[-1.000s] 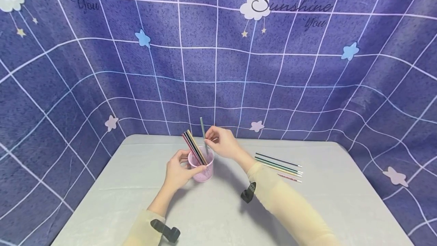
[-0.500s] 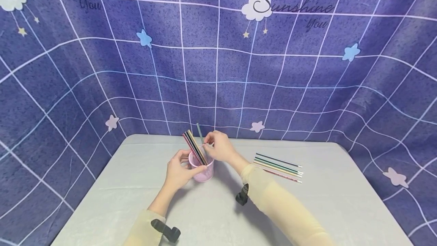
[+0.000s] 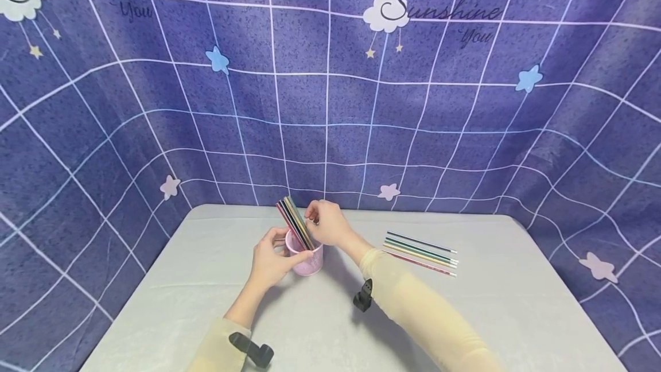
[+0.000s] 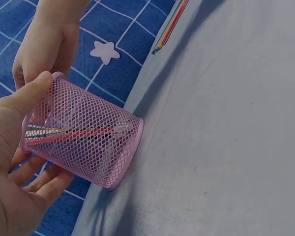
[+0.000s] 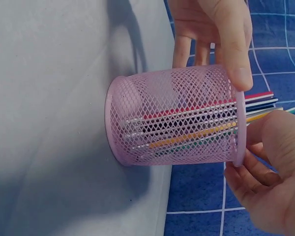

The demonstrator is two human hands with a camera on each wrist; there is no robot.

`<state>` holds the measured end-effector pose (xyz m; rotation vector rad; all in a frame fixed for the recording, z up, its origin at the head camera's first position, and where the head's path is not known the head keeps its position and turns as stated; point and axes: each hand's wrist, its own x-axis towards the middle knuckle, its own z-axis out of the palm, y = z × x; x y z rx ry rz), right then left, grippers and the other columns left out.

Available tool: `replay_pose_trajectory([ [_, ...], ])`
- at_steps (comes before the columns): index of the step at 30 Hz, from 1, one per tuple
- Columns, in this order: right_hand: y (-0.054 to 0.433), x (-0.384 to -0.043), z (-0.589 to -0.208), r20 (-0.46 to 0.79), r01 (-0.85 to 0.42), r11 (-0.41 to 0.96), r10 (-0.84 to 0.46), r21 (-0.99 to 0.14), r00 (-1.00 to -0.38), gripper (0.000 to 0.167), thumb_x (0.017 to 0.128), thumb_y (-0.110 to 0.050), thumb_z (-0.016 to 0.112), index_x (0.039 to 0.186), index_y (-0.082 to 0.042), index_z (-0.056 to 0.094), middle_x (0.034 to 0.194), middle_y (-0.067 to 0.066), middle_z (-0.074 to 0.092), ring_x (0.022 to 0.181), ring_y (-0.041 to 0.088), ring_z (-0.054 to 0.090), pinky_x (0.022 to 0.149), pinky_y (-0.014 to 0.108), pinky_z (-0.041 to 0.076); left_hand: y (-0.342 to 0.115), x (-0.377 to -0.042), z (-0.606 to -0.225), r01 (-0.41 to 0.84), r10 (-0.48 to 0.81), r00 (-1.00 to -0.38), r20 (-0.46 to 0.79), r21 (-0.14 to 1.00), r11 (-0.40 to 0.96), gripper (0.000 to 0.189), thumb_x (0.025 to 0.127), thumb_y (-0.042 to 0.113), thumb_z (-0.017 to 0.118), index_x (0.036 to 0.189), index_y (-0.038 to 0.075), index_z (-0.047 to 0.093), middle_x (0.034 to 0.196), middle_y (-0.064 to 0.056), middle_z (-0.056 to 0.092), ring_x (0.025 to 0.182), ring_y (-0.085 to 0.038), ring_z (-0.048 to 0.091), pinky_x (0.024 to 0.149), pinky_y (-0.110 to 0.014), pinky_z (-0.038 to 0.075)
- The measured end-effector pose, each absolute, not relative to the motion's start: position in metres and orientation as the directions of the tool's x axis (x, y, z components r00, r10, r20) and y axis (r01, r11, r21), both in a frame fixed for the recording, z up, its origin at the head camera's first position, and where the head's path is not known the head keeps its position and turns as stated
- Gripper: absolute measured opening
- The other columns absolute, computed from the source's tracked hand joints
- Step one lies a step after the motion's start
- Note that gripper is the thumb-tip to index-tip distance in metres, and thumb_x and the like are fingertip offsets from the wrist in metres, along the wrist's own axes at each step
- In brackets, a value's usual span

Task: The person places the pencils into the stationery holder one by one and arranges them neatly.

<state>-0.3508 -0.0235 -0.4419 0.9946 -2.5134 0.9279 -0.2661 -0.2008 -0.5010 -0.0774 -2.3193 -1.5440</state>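
Observation:
A pink mesh pencil cup (image 3: 308, 266) stands upright on the table. My left hand (image 3: 271, 260) grips it, thumb near the rim and fingers around the far side. Several pencils (image 3: 294, 224) lean leftward inside it, with red, black, yellow and green barrels showing. At the rim's right side is my right hand (image 3: 330, 224), its fingers loosely bent beside the green pencil (image 3: 298, 211). In the right wrist view, the right hand (image 5: 278, 167) has its thumb side against the cup's mouth, partly hiding the pencils; contact with the green one is unclear.
To the right, several more pencils (image 3: 420, 254) lie roughly side by side on the pale tabletop (image 3: 186, 297). A purple-blue patterned cloth (image 3: 330, 102) hangs behind and along the sides. A dark wrist camera (image 3: 363, 296) sits on the right sleeve.
The green pencil has gone down into the cup and tipped left against the others. My right hand has followed it slightly left and its fingers have loosened. My left hand stays on the cup.

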Motion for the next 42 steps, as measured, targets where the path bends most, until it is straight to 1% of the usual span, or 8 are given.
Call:
replay_pose_trajectory([
  [8,-0.006,-0.354,-0.445,0.483,-0.686,0.544,-0.488,-0.484,-0.727,0.008,0.087,-0.003,0.073,0.095,-0.004,0.071,0.089,0.01,0.073,0.082,0.026,0.073,0.075,0.026,0.062,-0.2,-0.266,-0.501,0.241,-0.154,-0.931,0.331,0.875,0.419,0.07,0.067,0.026,0.104,0.123,0.005,0.066,0.121,-0.018,0.078,0.111,-0.037,0.077,0.093,-0.044,0.068],
  [17,0.042,-0.366,-0.441,0.442,-0.625,0.627,-0.447,-0.465,-0.778,0.007,0.088,-0.005,0.072,0.096,-0.007,0.071,0.09,0.009,0.075,0.082,0.023,0.072,0.079,0.035,0.063,-0.201,-0.267,-0.502,0.224,-0.159,-0.936,0.316,0.878,0.423,0.071,0.065,0.028,0.104,0.122,0.006,0.067,0.121,-0.016,0.078,0.111,-0.036,0.077,0.094,-0.047,0.067],
  [20,0.061,-0.37,-0.44,0.43,-0.616,0.64,-0.446,-0.46,-0.785,0.007,0.088,-0.005,0.071,0.094,-0.007,0.071,0.088,0.008,0.074,0.081,0.023,0.072,0.078,0.036,0.063,-0.201,-0.267,-0.501,0.225,-0.156,-0.937,0.312,0.882,0.414,0.071,0.066,0.027,0.104,0.122,0.006,0.067,0.121,-0.016,0.078,0.111,-0.036,0.077,0.094,-0.047,0.067],
  [23,0.081,-0.372,-0.44,0.433,-0.624,0.649,-0.457,-0.435,-0.777,0.006,0.087,-0.005,0.071,0.093,-0.007,0.071,0.085,0.007,0.074,0.076,0.022,0.07,0.072,0.034,0.061,-0.201,-0.266,-0.501,0.226,-0.155,-0.938,0.31,0.887,0.403,0.071,0.065,0.026,0.104,0.123,0.005,0.067,0.121,-0.017,0.078,0.111,-0.036,0.077,0.094,-0.046,0.067],
  [29,0.118,-0.368,-0.445,0.428,-0.636,0.676,-0.482,-0.374,-0.764,0.006,0.086,-0.004,0.07,0.091,-0.006,0.069,0.078,0.004,0.072,0.065,0.011,0.063,0.062,0.029,0.056,-0.201,-0.267,-0.503,0.213,-0.155,-0.942,0.297,0.888,0.407,0.071,0.066,0.026,0.104,0.123,0.006,0.067,0.122,-0.017,0.077,0.112,-0.036,0.077,0.094,-0.042,0.068],
  [35,0.142,-0.353,-0.452,0.368,-0.655,0.663,-0.544,-0.362,-0.754,0.008,0.086,-0.001,0.07,0.093,-0.005,0.068,0.076,0.0,0.071,0.063,0.005,0.06,0.061,0.024,0.055,-0.2,-0.268,-0.501,0.224,-0.161,-0.935,0.316,0.879,0.421,0.07,0.067,0.025,0.103,0.123,0.005,0.067,0.12,-0.016,0.078,0.109,-0.036,0.077,0.091,-0.04,0.068],
  [39,0.153,-0.342,-0.459,0.339,-0.676,0.676,-0.588,-0.293,-0.734,0.009,0.083,0.0,0.074,0.086,-0.007,0.069,0.071,-0.002,0.07,0.063,0.006,0.06,0.061,0.026,0.056,-0.199,-0.268,-0.5,0.227,-0.152,-0.936,0.318,0.873,0.431,0.069,0.067,0.024,0.103,0.123,0.004,0.066,0.121,-0.016,0.077,0.109,-0.036,0.077,0.09,-0.04,0.069],
  [42,0.16,-0.336,-0.466,0.29,-0.66,0.717,-0.597,-0.223,-0.748,0.013,0.08,-0.001,0.077,0.081,-0.011,0.068,0.068,-0.006,0.067,0.063,0.007,0.059,0.062,0.027,0.056,-0.2,-0.268,-0.5,0.213,-0.155,-0.939,0.307,0.873,0.439,0.07,0.067,0.025,0.103,0.123,0.005,0.067,0.122,-0.014,0.077,0.109,-0.034,0.077,0.091,-0.04,0.068],
])
